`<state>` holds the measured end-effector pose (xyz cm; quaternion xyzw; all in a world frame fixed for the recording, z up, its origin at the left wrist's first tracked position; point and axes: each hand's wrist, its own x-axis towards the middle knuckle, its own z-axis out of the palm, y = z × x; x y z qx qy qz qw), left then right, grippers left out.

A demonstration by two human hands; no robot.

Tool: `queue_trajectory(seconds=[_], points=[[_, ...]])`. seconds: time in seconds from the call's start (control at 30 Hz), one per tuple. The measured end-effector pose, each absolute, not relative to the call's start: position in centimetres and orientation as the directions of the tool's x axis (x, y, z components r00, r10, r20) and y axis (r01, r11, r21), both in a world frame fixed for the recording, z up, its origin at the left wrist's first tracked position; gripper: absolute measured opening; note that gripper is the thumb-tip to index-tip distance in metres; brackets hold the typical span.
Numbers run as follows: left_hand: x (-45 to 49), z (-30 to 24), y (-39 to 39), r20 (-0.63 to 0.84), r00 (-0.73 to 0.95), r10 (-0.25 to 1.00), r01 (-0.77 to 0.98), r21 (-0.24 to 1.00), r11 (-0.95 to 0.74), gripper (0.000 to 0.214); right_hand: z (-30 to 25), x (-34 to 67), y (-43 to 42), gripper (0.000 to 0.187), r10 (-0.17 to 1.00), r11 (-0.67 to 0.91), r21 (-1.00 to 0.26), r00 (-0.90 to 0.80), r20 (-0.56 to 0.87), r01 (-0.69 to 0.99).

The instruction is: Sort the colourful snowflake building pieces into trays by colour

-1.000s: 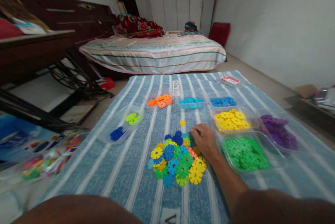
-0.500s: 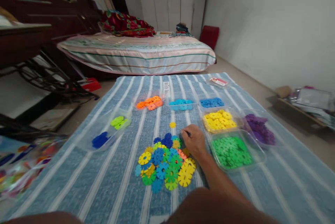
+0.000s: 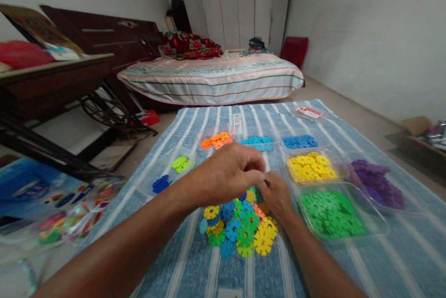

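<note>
My left hand (image 3: 233,172) reaches over a mixed heap of flat, notched plastic discs (image 3: 240,230), its fingers curled. Its fingertips meet those of my right hand (image 3: 278,195), whose fingers are closed in a pinch. A small dark spot shows between the fingertips, too small to name. The heap holds yellow, blue, green and coral discs, partly covered by my left hand. Right of my hands are a tub of yellow discs (image 3: 311,167) and a tub of green discs (image 3: 331,212).
Farther back stand tubs of orange discs (image 3: 216,140), light blue discs (image 3: 258,143) and blue discs (image 3: 299,142). Purple discs (image 3: 378,184) lie in a tub at right. The left tub holds lime discs (image 3: 181,163) and dark blue discs (image 3: 161,183). A bed (image 3: 216,79) stands beyond.
My left hand has come in from the left and met my right hand above the heap. The camera view has turned left, so the scene sits farther right.
</note>
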<state>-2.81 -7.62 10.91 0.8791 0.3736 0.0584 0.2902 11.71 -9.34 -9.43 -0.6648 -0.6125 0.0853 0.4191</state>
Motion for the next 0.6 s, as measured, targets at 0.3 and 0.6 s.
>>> queue_trajectory(seconds=[0.3,0.6], points=[[-4.0,-0.7,-0.9,-0.198,0.431,0.88,0.899,0.176,-0.401,0.02,-9.9,11.8,-8.9,0.024,0.912,0.093,-0.716,0.229,0.34,0.692],[-1.0,-2.7,-0.3,-0.185,0.367,0.912,0.91,0.273,-0.311,0.017,-9.4,11.6,-9.0,0.024,0.911,0.088,-0.713,0.233,0.34,0.696]])
